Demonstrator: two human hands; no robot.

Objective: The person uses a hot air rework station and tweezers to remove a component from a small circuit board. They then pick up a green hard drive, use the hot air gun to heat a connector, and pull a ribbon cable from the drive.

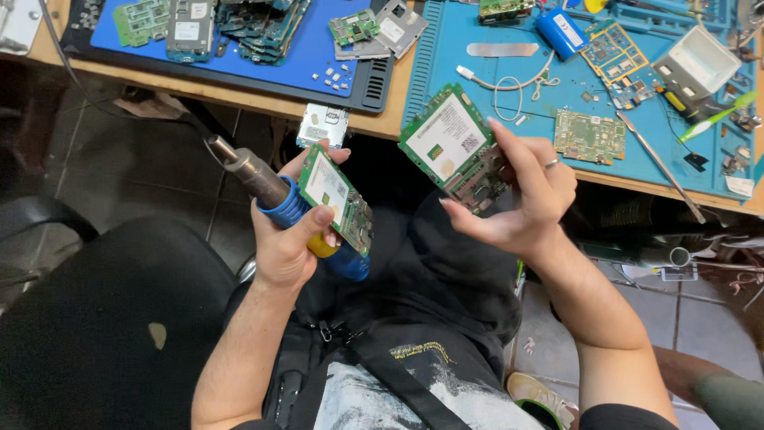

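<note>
Fingers of the left hand (288, 239) are wrapped shut around two things at once — the blue handle of a hot-air tool (270, 195), its metal nozzle pointing up and left, and a small green circuit board (336, 197) pinned against that handle by the thumb. The right hand (529, 199) pinches a larger green circuit board (446, 139) between thumb and curled fingers, a ring on one finger, the board tilted with its white-labelled face up. Both boards hang over the lap, below the front edge of the wooden workbench (382, 123); the larger board's top corner overlaps that edge, and a dark gap of open room lies between the two hands. On the bench a blue mat (446, 48) carries another bare board (589, 137), a white cable (509, 84) and a metal spudger (660, 166) — all well apart from the hands.
</note>
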